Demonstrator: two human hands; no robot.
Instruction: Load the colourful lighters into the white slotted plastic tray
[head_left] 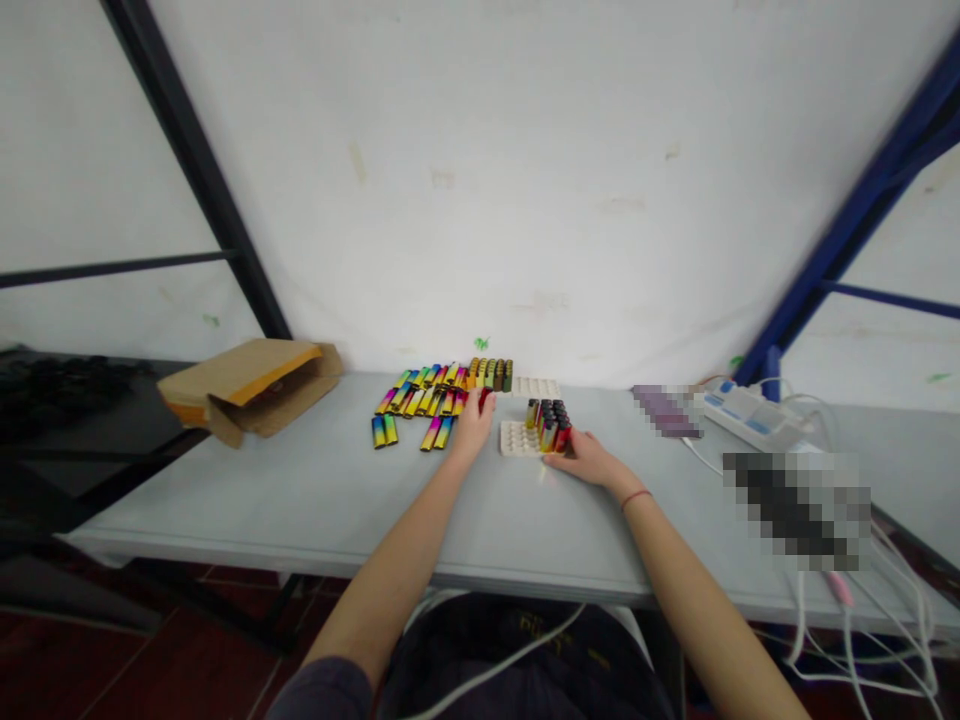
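Note:
My left hand (472, 425) is closed around a small dark red piece (485, 399) that looks like a lighter; the fingers partly cover it. My right hand (592, 460) grips the right end of a white holed tray (514, 438), thumb at its front edge. Red and yellowish lighters (553, 425) with black tops stand upright in the tray's right part, while holes at its left show bare. Many shiny rainbow-coloured metal sleeves (420, 400) lie in rows left of my left hand. Behind it, a block of gold and olive sleeves (491, 374) stands upright.
A second white holed tray (536, 386) lies near the wall. An open cardboard box (247, 385) rests at the table's left. On the right are a blurred purple object (667, 410), a power strip (750, 415), a pixelated dark object (795, 510) and white cables (847, 650).

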